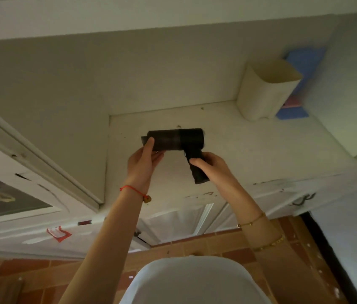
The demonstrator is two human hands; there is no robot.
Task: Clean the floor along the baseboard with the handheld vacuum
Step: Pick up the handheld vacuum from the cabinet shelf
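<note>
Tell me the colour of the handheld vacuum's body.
Black, seen in the head view: the cylindrical handheld vacuum.

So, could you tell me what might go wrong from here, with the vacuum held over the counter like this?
1. The right hand grips only the handle while the left hand merely steadies the nozzle end of the handheld vacuum; a slip could drop it onto the white counter.
2. Swinging it rightward might knock the cream container standing nearby.
3. The tiled floor is untouched; cleaning hasn't started.

Left hand (144,160) and right hand (209,164) raised, both gripping.
</note>
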